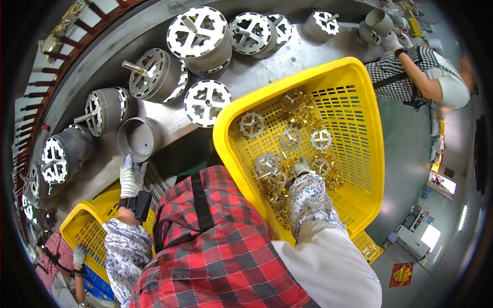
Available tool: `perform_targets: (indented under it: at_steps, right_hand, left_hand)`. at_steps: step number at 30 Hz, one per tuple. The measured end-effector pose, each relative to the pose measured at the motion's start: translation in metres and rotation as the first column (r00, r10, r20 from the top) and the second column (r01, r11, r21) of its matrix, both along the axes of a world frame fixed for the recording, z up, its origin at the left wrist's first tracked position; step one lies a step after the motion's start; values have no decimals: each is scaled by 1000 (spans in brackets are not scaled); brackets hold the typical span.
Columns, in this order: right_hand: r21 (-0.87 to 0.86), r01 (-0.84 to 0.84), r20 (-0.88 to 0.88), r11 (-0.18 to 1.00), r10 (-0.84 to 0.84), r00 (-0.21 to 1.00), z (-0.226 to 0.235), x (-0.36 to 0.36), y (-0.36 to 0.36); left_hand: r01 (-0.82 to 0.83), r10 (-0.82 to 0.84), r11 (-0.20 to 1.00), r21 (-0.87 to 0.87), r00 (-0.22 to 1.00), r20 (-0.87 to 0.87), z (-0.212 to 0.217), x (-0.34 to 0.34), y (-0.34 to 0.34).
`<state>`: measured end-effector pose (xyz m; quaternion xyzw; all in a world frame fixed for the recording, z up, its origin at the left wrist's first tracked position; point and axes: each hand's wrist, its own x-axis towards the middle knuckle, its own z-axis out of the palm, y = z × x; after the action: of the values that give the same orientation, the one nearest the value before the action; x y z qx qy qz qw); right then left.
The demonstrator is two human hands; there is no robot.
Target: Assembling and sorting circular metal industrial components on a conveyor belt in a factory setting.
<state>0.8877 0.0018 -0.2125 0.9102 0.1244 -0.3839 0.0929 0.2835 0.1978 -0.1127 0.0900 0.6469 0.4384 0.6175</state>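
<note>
My left hand [131, 178], in a striped work glove, is at the near edge of a hollow grey metal cylinder [140, 139] on the metal bench. Its fingertips grip the cylinder's rim. Inside a large yellow plastic basket [299, 82] is my right hand [302, 167], gloved too and partly hidden by a patterned sleeve; how its fingers are set does not show. Around it lie several notched metal discs with spokes, such as one disc [321, 139], among golden metal scraps [308, 120]. Another spoked disc [207, 103] stands on the bench between cylinder and basket.
Along the metal bench [287, 64] are several grey drums [200, 38] with spoked ends and shafts. A second yellow basket [84, 220] is at lower left, near a co-worker's gloved hand [79, 255]. At upper right another person [411, 72] handles a grey cylinder [379, 22].
</note>
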Motion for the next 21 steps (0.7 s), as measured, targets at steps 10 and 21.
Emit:
perform_targets:
  at_steps: [10, 21]
  right_hand:
    - [-360, -622, -288, 695, 552, 783, -56, 1, 8]
    - [852, -137, 303, 505, -264, 915, 133, -39, 47]
  left_hand:
    - [17, -13, 994, -108, 999, 39, 44, 29, 2]
    - [260, -123, 941, 218, 859, -497, 112, 49, -7]
